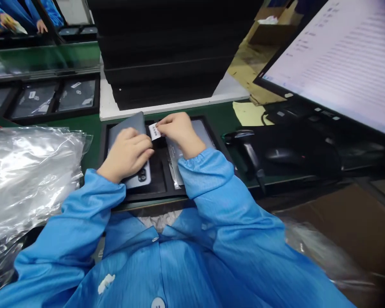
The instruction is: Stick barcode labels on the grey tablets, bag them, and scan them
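My left hand (128, 155) is closed over a grey tablet (135, 122), its fingers curled at the tablet's right edge. The tablet lies back side up, slightly tilted, with its camera lens showing at the lower right corner. My right hand (179, 131) pinches a small white barcode label (154, 131) by its right side, just beside the tablet's upper right edge. Both hands are above a black tray (157, 175). In the tray's right compartment lies another grey tablet (202, 131), partly in clear plastic and partly hidden by my right hand and sleeve.
Clear plastic bags (32, 171) are piled at the left. Black trays (167, 55) stand stacked behind. To the right are a barcode scanner (250, 149), a mouse (284, 155), a yellow paper (250, 113) and a monitor (346, 60). A co-worker's hand (8, 21) shows far left.
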The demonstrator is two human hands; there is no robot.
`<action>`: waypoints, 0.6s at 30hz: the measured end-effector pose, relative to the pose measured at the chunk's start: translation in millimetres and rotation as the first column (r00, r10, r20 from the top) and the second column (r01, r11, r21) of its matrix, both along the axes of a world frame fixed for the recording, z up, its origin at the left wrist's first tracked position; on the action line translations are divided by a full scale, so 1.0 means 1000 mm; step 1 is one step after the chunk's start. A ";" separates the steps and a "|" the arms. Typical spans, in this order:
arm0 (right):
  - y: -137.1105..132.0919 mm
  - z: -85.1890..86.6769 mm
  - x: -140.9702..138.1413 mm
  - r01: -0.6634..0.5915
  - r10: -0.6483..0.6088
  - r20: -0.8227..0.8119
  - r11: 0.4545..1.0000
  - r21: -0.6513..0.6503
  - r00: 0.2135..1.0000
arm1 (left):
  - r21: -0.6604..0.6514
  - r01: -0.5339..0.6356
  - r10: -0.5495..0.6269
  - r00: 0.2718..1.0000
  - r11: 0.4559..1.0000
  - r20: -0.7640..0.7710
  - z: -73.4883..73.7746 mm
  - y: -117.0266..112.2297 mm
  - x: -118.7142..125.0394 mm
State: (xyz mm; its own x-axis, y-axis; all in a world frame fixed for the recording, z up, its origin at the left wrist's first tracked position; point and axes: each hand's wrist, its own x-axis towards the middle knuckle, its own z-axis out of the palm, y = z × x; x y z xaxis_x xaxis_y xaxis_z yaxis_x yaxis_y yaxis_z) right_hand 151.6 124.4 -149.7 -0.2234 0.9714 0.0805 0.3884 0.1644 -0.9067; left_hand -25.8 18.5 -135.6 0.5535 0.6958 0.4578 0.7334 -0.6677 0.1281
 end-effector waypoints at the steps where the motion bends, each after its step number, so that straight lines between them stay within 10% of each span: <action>1: -0.007 0.001 -0.006 -0.087 0.088 0.020 0.995 -0.048 0.996 | 0.063 -0.016 0.007 0.992 0.998 0.129 0.005 -0.002 -0.006; 5: -0.031 -0.005 -0.036 -0.348 0.364 0.319 0.931 -0.109 0.875 | 0.168 -0.075 0.002 0.918 0.983 0.397 0.016 -0.010 -0.022; 9: -0.025 -0.007 -0.044 -0.372 0.317 0.501 0.928 0.011 0.805 | 0.109 -0.014 -0.017 0.961 0.994 0.275 0.010 -0.004 -0.019; 14: -0.012 0.014 0.010 0.067 -0.080 0.039 0.962 0.264 0.996 | -0.171 -0.027 -0.004 0.984 0.985 -0.179 -0.014 0.005 0.000; 18: -0.056 0.003 0.090 0.297 -0.157 -0.420 0.909 0.293 0.894 | -0.234 -0.100 0.010 0.935 0.967 -0.355 -0.025 -0.001 0.008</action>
State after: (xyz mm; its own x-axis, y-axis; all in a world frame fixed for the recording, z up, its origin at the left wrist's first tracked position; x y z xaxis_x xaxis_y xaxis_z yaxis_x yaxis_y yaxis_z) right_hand 241.4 68.8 -146.6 0.1161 0.8865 0.4479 0.0920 0.4394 -0.8935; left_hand -18.1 17.9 -160.3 0.6042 0.7950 0.0550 0.7957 -0.6056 0.0120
